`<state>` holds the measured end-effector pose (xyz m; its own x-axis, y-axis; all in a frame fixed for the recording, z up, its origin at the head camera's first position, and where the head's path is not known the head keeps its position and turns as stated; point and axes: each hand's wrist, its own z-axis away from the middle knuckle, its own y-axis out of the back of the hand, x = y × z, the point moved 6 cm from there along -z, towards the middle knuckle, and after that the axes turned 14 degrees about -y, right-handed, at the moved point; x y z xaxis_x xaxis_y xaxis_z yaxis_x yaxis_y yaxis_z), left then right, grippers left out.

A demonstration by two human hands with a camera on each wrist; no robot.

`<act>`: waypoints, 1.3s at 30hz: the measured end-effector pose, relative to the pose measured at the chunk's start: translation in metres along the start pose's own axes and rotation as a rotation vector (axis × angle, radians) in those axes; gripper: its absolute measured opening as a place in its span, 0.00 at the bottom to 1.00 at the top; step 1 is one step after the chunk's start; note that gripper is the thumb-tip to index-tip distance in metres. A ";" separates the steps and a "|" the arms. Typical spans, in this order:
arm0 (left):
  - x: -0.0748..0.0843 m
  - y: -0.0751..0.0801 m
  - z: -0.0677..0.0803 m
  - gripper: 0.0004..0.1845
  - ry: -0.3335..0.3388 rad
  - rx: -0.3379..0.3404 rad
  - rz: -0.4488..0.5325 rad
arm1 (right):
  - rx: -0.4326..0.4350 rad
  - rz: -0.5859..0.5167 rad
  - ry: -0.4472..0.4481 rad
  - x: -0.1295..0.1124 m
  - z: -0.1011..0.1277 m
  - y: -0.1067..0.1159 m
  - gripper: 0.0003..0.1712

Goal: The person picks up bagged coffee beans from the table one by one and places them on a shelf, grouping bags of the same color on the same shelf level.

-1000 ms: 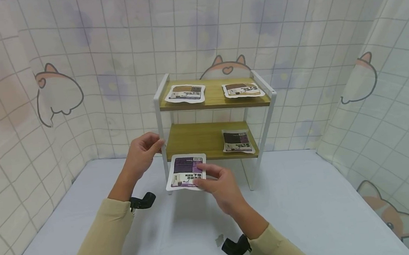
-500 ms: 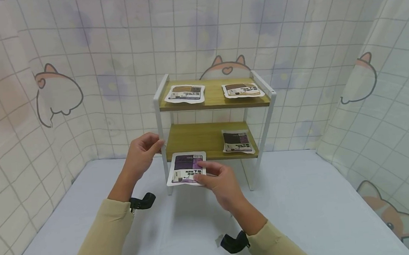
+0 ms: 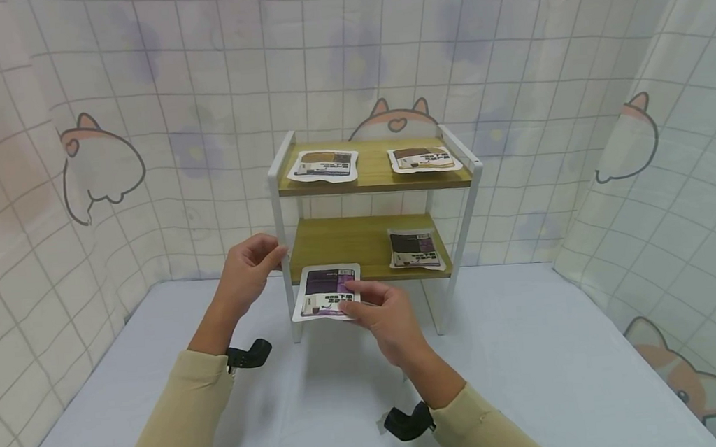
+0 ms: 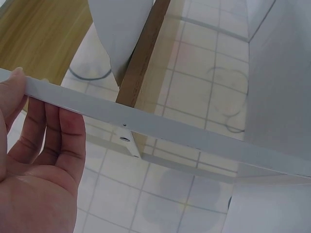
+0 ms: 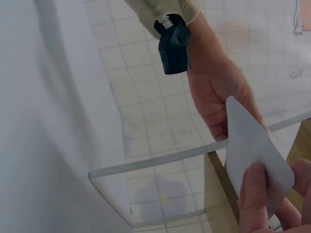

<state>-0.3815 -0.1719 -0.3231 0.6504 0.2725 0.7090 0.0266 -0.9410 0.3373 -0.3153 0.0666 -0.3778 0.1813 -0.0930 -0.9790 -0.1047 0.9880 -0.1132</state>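
Note:
In the head view my right hand [image 3: 394,326] pinches the right edge of a flat white packet with a purple label [image 3: 324,289], thumb on top. The packet lies tilted over the front left edge of the lower shelf board [image 3: 340,239]. Its plain white underside [image 5: 252,145] shows in the right wrist view, with fingers beneath it. My left hand [image 3: 244,271] grips the left front post of the small two-tier rack; the left wrist view shows thumb and fingers round this white post [image 4: 170,127].
A dark-labelled packet [image 3: 415,249] lies on the right of the lower board. Two more packets, one at left [image 3: 323,166] and one at right [image 3: 424,159], lie on the top board [image 3: 371,170]. The rack stands on a white-covered table [image 3: 521,365] before a grid-patterned curtain [image 3: 211,123].
My right hand has moved the purple-labelled packet slightly up and forward onto the lower board's front edge, and it now lies flatter. The left hand keeps its grip on the post.

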 end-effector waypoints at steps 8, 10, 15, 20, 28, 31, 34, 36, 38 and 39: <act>-0.003 0.000 0.000 0.20 0.006 -0.003 0.017 | 0.002 -0.005 -0.007 0.001 -0.003 -0.001 0.22; -0.003 0.000 -0.001 0.20 0.005 -0.005 0.019 | 0.004 -0.006 -0.007 0.000 -0.003 -0.001 0.21; -0.003 0.000 -0.001 0.20 0.001 -0.004 0.019 | 0.016 -0.006 0.002 -0.002 -0.005 -0.002 0.19; -0.003 0.000 -0.001 0.20 0.001 -0.002 0.018 | 0.028 -0.024 0.008 -0.003 -0.007 -0.002 0.19; -0.002 0.000 0.000 0.19 0.009 -0.006 0.023 | 0.041 -0.056 0.020 -0.002 -0.009 -0.002 0.19; -0.002 0.000 -0.001 0.19 0.009 -0.007 0.023 | 0.048 -0.065 0.024 -0.003 -0.010 -0.002 0.19; -0.002 0.000 -0.001 0.19 0.008 -0.008 0.025 | 0.061 -0.068 0.027 -0.002 -0.012 -0.002 0.19; -0.002 0.000 -0.001 0.19 0.006 -0.008 0.027 | 0.072 -0.072 0.028 -0.002 -0.013 -0.001 0.18; -0.002 0.000 -0.001 0.20 0.003 -0.008 0.028 | 0.082 -0.079 0.026 -0.002 -0.014 -0.001 0.18; -0.001 0.000 -0.001 0.19 0.002 -0.007 0.028 | 0.084 -0.085 0.026 -0.002 -0.014 -0.001 0.18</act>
<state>-0.3831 -0.1720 -0.3236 0.6490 0.2468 0.7196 0.0031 -0.9468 0.3219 -0.3292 0.0637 -0.3780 0.1605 -0.1790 -0.9707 -0.0073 0.9832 -0.1825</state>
